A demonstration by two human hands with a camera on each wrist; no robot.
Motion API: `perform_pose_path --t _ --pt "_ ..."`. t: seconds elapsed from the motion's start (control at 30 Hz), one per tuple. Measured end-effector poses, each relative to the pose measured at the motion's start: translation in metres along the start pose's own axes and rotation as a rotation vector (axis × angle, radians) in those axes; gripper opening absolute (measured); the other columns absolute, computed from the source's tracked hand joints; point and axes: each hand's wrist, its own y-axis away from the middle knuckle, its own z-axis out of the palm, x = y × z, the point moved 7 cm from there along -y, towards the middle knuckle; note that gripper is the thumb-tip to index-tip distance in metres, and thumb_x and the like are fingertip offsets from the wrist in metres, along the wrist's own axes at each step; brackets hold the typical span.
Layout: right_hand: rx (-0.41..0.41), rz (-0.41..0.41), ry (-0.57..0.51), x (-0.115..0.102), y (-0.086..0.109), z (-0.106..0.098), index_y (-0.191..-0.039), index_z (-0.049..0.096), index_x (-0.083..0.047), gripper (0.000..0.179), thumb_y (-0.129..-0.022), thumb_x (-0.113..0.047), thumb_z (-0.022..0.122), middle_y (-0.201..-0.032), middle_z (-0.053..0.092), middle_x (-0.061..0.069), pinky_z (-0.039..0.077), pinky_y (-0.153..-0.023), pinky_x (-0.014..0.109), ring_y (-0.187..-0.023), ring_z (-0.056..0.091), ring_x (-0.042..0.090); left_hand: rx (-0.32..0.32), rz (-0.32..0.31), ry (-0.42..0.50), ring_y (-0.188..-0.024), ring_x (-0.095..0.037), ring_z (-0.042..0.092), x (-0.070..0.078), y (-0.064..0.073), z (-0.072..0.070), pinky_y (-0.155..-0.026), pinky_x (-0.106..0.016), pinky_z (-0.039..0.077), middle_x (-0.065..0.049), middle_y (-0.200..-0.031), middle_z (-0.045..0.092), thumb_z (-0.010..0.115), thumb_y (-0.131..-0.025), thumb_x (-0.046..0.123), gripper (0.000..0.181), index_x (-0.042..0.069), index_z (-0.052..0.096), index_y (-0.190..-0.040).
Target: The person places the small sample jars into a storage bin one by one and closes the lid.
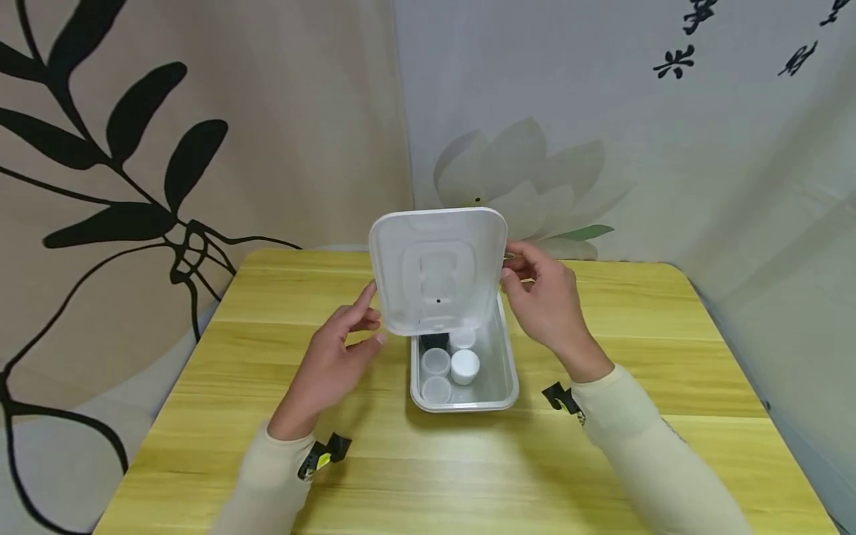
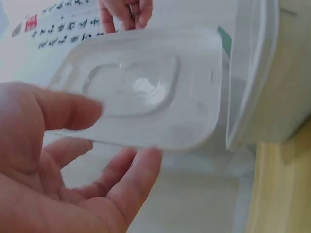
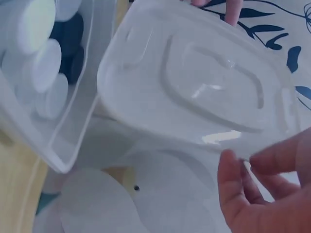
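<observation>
A white plastic lid (image 1: 438,271) is raised and tilted over the far part of a white rectangular container (image 1: 498,364). My right hand (image 1: 545,297) pinches the lid's right edge between thumb and fingers. At the opposite edge is my left hand (image 1: 337,357), its index fingertip against the lid and its thumb apart from the fingers. In the container are several round white-capped jars (image 1: 464,366) and a dark item (image 1: 435,341), partly hidden by the lid. The right wrist view shows the lid (image 3: 214,82) beside these jars (image 3: 46,65).
The container stands on a wood-grain table (image 1: 602,461). Behind it hang curtains, one printed with dark leaves (image 1: 143,108), the other with a pale flower (image 1: 521,163) and characters.
</observation>
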Motion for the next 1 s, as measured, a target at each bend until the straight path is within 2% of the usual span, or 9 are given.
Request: perform_pose_path --t 0.1,0.17,0.33,0.4,0.5,0.7,0.77,0.9,1.0 --pt "0.055 -0.030 -0.007 0.000 0.002 -0.008 -0.132 0.072 -0.008 0.030 -0.105 -0.007 0.058 -0.109 0.076 0.014 0.054 -0.077 0.009 -0.097 0.074 0.028 0.035 0.022 0.034 -0.145 -0.026 0.051 0.007 -0.007 0.006 -0.114 -0.050 0.049 -0.004 -0.156 0.051 0.057 -0.111 0.028 0.057 0.033 0.036 -0.163" --pt "0.075 -0.032 -0.051 0.000 0.005 -0.011 -0.132 0.073 -0.010 0.030 -0.109 -0.013 0.054 -0.113 0.076 0.013 0.056 -0.082 0.012 -0.101 0.074 0.026 0.074 0.035 0.061 -0.150 -0.024 0.047 0.011 -0.010 0.008 -0.118 -0.052 0.044 -0.003 -0.161 0.049 0.052 -0.112 0.032 0.051 0.027 0.042 -0.162" --pt "0.081 -0.001 -0.269 0.005 0.019 -0.013 -0.134 0.071 -0.002 0.039 -0.114 -0.022 0.045 -0.125 0.073 0.020 0.058 -0.100 0.024 -0.113 0.072 0.017 0.161 0.037 0.145 -0.151 -0.025 0.048 0.013 -0.017 0.011 -0.122 -0.050 0.041 -0.007 -0.160 0.053 0.045 -0.114 0.036 0.049 0.012 0.052 -0.156" --pt "0.071 0.004 -0.356 0.008 0.026 -0.012 -0.136 0.068 0.002 0.043 -0.115 -0.025 0.042 -0.131 0.071 0.022 0.056 -0.103 0.026 -0.117 0.071 0.013 0.160 0.040 0.179 -0.152 -0.026 0.046 0.013 -0.018 0.014 -0.122 -0.050 0.040 -0.008 -0.161 0.052 0.045 -0.114 0.037 0.051 0.009 0.051 -0.156" --pt "0.054 -0.001 -0.464 0.013 0.038 -0.011 -0.139 0.063 0.008 0.048 -0.116 -0.027 0.039 -0.137 0.068 0.020 0.055 -0.105 0.027 -0.122 0.069 0.009 0.099 0.062 0.217 -0.156 -0.024 0.039 0.013 -0.019 0.020 -0.125 -0.049 0.036 -0.006 -0.167 0.044 0.048 -0.111 0.042 0.059 0.011 0.044 -0.160" --pt "0.011 0.037 -0.608 0.028 0.062 -0.008 -0.138 0.057 0.013 0.045 -0.115 -0.022 0.043 -0.138 0.069 0.001 0.054 -0.106 0.025 -0.125 0.068 0.007 -0.107 0.129 0.299 -0.162 -0.026 0.020 0.003 -0.010 0.034 -0.130 -0.049 0.022 -0.006 -0.173 0.024 0.052 -0.107 0.051 0.077 0.008 0.029 -0.166" --pt "0.000 0.069 -0.649 0.033 0.069 -0.006 -0.133 0.058 0.014 0.039 -0.114 -0.017 0.045 -0.140 0.068 0.005 0.054 -0.106 0.025 -0.130 0.066 0.009 -0.158 0.137 0.325 -0.164 -0.028 0.014 -0.003 -0.005 0.038 -0.130 -0.052 0.015 -0.008 -0.175 0.019 0.054 -0.108 0.049 0.079 0.006 0.024 -0.167" --pt "-0.013 0.140 -0.602 0.046 0.080 -0.002 -0.120 0.060 0.014 0.030 -0.112 -0.011 0.048 -0.146 0.062 0.023 0.052 -0.107 0.022 -0.138 0.059 0.009 -0.198 0.117 0.323 -0.165 -0.029 0.007 -0.018 0.002 0.047 -0.131 -0.058 0.009 -0.006 -0.177 0.014 0.065 -0.105 0.043 0.082 0.013 0.023 -0.169" --pt "-0.027 0.215 -0.486 0.057 0.089 0.002 -0.122 0.059 0.012 0.027 -0.111 -0.012 0.051 -0.148 0.060 0.025 0.050 -0.106 0.016 -0.137 0.058 0.004 -0.201 0.067 0.264 -0.166 -0.024 0.006 -0.026 0.005 0.054 -0.131 -0.059 0.010 0.001 -0.178 0.015 0.077 -0.096 0.039 0.092 0.025 0.023 -0.170"
